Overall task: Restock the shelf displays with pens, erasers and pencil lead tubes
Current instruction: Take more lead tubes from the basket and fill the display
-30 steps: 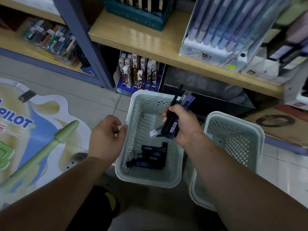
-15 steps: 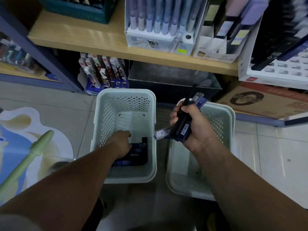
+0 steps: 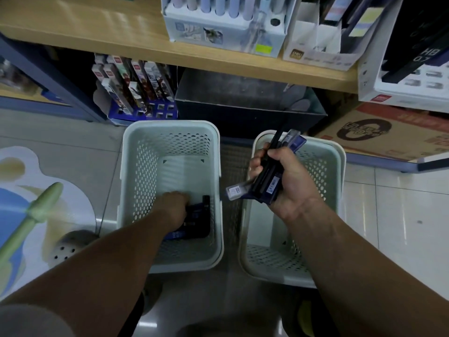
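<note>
Two pale plastic baskets stand on the floor below the shelf. My left hand [image 3: 173,206] reaches into the left basket [image 3: 170,126], its fingers curled down onto a small pile of dark blue pencil lead tubes [image 3: 199,221] at the bottom. Over the right basket [image 3: 339,166], my right hand [image 3: 289,183] grips a bundle of dark lead tubes [image 3: 268,182]; their ends stick out above and below my fist. The fingertips of my left hand are hidden.
A wooden shelf [image 3: 97,37] carries a white pen display box [image 3: 226,32] and a white HB box [image 3: 413,91]. Under it stand a blue pen display [image 3: 136,93], a dark tray [image 3: 243,103] and a cardboard box [image 3: 388,132]. A floor sticker [image 3: 36,210] lies at left.
My view has tilted down and moved closer. My left hand has gone from the basket's rim down onto the tubes at the bottom. My right hand keeps its bundle.
</note>
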`<state>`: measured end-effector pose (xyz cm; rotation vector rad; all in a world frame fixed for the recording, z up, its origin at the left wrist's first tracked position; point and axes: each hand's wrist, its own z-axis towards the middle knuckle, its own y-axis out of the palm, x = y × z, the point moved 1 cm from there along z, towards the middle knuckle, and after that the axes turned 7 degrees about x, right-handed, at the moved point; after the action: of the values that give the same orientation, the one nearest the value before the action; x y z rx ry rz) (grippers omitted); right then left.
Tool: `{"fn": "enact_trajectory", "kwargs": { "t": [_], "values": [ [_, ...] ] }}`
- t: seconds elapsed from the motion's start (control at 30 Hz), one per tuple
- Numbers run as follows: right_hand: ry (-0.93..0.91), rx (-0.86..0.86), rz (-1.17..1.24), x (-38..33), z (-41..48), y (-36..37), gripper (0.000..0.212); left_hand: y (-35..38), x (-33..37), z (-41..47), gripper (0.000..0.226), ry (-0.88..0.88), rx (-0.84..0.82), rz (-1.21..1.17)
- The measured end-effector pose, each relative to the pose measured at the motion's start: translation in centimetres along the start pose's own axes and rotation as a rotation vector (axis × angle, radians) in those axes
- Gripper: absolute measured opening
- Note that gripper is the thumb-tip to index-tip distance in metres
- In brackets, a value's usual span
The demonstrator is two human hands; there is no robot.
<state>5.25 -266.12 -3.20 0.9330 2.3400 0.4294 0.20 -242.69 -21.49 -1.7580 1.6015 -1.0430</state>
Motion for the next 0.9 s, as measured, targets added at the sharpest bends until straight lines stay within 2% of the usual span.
{"fn": "enact_trajectory", "kwargs": {
  "t": [0.07,0.13,0.27,0.33,0.4,0.43,0.53,0.6,0.73,0.83,0.9],
  "values": [
    [-0.014,0.001,0.015,-0.1,-0.2,0.3,0.024,-1.0,-0.3,-0.5,0.007,-0.040,0.038,-0.140],
    [-0.019,-0.029,0.045,-0.1,-0.5,0.8,0.014,-2.8,-0.4,-1.1,0.014,-0.087,0.071,-0.281],
    [0.002,-0.098,0.108,0.0,-1.9,2.2,0.014,-8.6,1.4,-2.6,0.004,-0.095,0.025,-0.576],
    [0.003,-0.127,0.129,0.2,-2.9,2.9,0.014,-11.8,2.9,-4.0,0.007,-0.161,-0.095,-0.910],
    [0.012,-0.157,0.148,0.4,-3.8,3.5,0.014,-14.7,4.8,-6.2,0.024,-0.188,-0.291,-1.292],
    [0.020,-0.173,0.159,0.4,-4.3,3.7,0.014,-16.0,5.8,-7.4,0.034,-0.172,-0.361,-1.399],
    [0.022,-0.224,0.184,-0.2,-6.0,4.4,0.012,-18.9,8.7,-11.4,0.056,-0.121,-0.405,-1.508],
    [0.010,-0.259,0.201,-0.9,-7.2,4.9,0.012,-20.4,10.1,-13.8,0.056,-0.112,-0.352,-1.548],
    [-0.016,-0.354,0.199,-2.3,-9.9,5.8,0.011,-22.8,12.5,-16.9,0.019,-0.105,-0.172,-1.697],
    [-0.041,-0.403,0.214,-3.6,-12.5,6.2,0.011,-24.5,14.6,-18.6,0.011,-0.038,-0.073,-1.731],
    [-0.064,-0.424,0.223,-4.9,-14.3,6.4,0.020,-25.6,16.0,-19.8,0.007,0.031,-0.046,-1.713]
  ]
}}
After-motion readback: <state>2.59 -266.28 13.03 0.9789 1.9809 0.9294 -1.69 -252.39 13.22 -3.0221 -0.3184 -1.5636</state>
